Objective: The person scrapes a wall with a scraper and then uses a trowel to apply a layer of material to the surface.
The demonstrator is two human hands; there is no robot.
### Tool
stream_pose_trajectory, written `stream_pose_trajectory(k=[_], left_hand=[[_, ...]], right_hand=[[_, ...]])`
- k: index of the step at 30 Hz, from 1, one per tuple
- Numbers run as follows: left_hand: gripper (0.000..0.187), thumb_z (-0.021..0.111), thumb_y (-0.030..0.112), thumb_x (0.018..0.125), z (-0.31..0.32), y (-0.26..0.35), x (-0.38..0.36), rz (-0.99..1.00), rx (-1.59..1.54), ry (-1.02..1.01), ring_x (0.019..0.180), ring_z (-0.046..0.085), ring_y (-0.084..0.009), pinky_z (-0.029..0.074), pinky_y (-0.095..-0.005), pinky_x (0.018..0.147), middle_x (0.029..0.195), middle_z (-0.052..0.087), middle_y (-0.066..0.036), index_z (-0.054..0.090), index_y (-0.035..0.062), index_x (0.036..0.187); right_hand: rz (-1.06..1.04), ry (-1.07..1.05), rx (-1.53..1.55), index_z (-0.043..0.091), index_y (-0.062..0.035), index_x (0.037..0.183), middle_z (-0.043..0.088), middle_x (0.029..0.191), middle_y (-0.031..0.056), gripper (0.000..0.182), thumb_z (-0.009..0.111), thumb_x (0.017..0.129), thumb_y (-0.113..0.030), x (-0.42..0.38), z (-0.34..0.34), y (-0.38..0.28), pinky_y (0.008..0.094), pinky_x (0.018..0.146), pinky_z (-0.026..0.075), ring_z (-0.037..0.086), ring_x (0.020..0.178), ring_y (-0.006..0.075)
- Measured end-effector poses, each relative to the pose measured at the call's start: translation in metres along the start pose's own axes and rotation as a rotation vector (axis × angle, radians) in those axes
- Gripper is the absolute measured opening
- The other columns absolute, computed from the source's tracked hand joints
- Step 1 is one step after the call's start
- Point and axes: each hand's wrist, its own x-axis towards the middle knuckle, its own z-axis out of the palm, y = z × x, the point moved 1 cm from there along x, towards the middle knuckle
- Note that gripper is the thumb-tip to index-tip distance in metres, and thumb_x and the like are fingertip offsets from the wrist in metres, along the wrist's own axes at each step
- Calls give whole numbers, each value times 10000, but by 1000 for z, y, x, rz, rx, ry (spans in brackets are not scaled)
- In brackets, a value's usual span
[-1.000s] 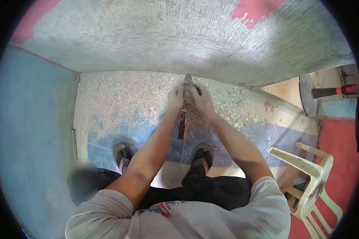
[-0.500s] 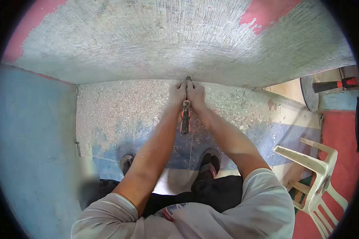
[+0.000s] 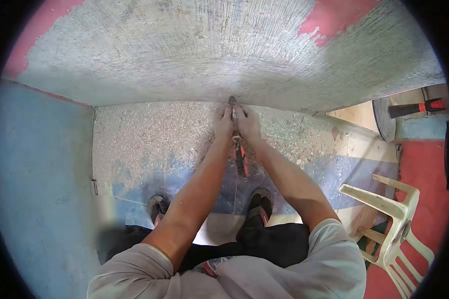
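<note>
A hand tool (image 3: pixel 241 163) with a black and red handle points from the wall back toward my body. Its dark tip meets or nearly meets the foot of the scraped wall (image 3: pixel 199 55), and its exact kind is not clear. My left hand (image 3: pixel 223 122) is closed around the front part from the left. From the right, my right hand (image 3: pixel 248 124) closes on the same part, thumbs near each other on top. The handle sticks out behind both hands. Pale chips and dust (image 3: pixel 144 129) cover the floor beneath.
A blue panel (image 3: pixel 40 174) rises at the left. On the right lies a cream plastic chair (image 3: pixel 399 214), apparently tipped over. Behind it, a grey disc (image 3: pixel 384 118) with a black and red handle projects near the wall. My shoes (image 3: pixel 261 202) stand on blue tiles.
The tool's handle has swung slightly to the right and turned, showing more red. Both hands keep hold close to the wall and have shifted only a little.
</note>
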Motion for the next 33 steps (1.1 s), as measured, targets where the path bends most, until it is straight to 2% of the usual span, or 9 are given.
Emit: stream_pose_trajectory(k=[4, 8, 12, 15, 17, 20, 26, 31, 33], left_hand=[[360, 568, 265, 1059, -9, -25, 7, -34, -94, 30, 1004, 631, -144, 512, -292, 854, 1154, 684, -62, 635, -7, 1285], [394, 557, 277, 1067, 6, -41, -3, -10, -253, 52, 1050, 632, -158, 515, -288, 890, 1219, 665, -70, 594, 14, 1358], [425, 522, 296, 1082, 12, -36, -14, -13, -231, -42, 1102, 627, -178, 522, -296, 900, 1287, 642, -78, 551, 35, 1416], [423, 454, 358, 1097, 25, -27, -25, 70, -154, 51, 1051, 631, -193, 544, -377, 853, 1170, 641, -71, 565, 54, 1370], [441, 449, 415, 1088, 17, -35, -31, -196, -266, -117, 999, 627, -187, 540, -374, 820, 1130, 638, -64, 576, 79, 1344], [409, 446, 488, 1071, 52, 13, -122, -360, -406, -140, 871, 613, -185, 530, -359, 746, 1042, 628, -51, 556, 144, 1262], [276, 460, 420, 1080, 63, -12, -144, -165, -100, 14, 647, 566, -173, 478, -329, 553, 851, 558, -31, 491, 159, 1163], [221, 434, 358, 1085, 59, 28, -134, -351, -123, -3, 522, 478, -143, 405, -301, 435, 775, 505, -21, 475, 176, 1204], [226, 426, 354, 1085, 60, 36, -154, -392, -101, -49, 519, 465, -120, 381, -273, 421, 771, 510, 4, 485, 189, 1227]], right_hand=[[0, -87, 221, 580, 36, 1371, 686, 1226, 138, 423, 539, 1031, -211, -16, -2, 34, 371, 903, 507, 653, 1042, 231], [-196, -32, 115, 541, 8, 1436, 673, 1226, 121, 433, 502, 1053, -190, -21, -14, 41, 301, 973, 476, 619, 1124, 172], [51, -215, 377, 544, -13, 1441, 671, 1197, 109, 437, 467, 1073, -235, -28, -35, -9, 302, 921, 492, 626, 1076, 169], [161, -217, 339, 605, -2, 1333, 690, 1052, 99, 423, 457, 1076, -304, -28, -44, -38, 310, 810, 514, 652, 919, 174], [380, -266, 296, 663, 3, 1206, 695, 945, 87, 424, 456, 1069, -341, -22, -56, -51, 330, 752, 520, 658, 818, 184], [96, -261, -215, 694, 14, 1113, 722, 894, 108, 460, 444, 1025, -363, 10, -73, -41, 374, 827, 509, 666, 863, 229], [100, -226, 20, 713, 32, 946, 697, 794, 142, 369, 597, 884, -313, 27, -51, -29, 378, 753, 506, 622, 758, 197], [3, -148, -32, 755, 12, 936, 644, 766, 13, 306, 656, 901, -276, 21, -24, -39, 295, 640, 450, 575, 703, 112], [172, -146, 168, 755, 18, 923, 645, 736, 27, 297, 674, 894, -266, 6, -44, -52, 311, 623, 451, 583, 692, 123]])
